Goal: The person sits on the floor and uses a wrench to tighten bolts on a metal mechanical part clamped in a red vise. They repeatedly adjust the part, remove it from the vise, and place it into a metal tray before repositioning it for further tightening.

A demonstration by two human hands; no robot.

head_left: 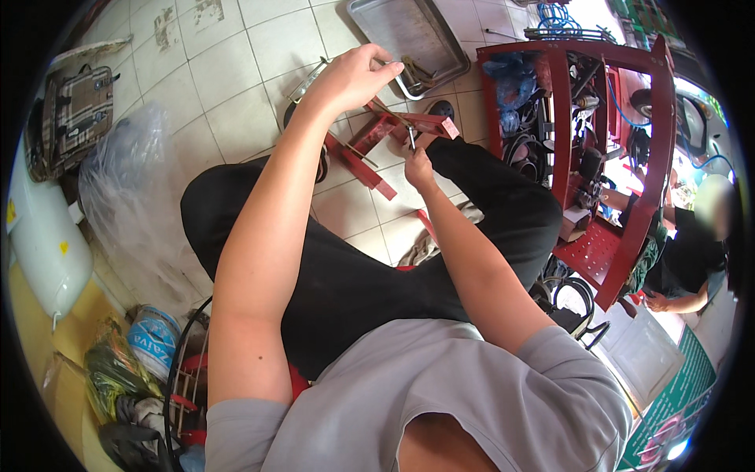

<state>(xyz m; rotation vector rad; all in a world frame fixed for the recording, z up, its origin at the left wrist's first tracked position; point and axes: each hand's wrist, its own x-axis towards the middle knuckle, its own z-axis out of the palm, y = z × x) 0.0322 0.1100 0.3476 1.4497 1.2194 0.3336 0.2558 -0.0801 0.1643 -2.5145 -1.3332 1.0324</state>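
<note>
Head view: right fingers [415,157] closed on small tool [411,138]

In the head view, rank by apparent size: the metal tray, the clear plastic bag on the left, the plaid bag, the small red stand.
1. Clear plastic bag
2. Metal tray and plaid bag: look alike, and fisheye bending leaves the order unsure
3. Small red stand

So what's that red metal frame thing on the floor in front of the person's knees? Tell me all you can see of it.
The red frame looks like painted metal, built from flat bars joined at angles, and sits low on the white tiled floor just beyond the knees. Thin metal rods cross it. The left hand is above its upper end, gripping something thin; the right hand works a small tool at its right side. A grey metal tray lies behind it.
</note>
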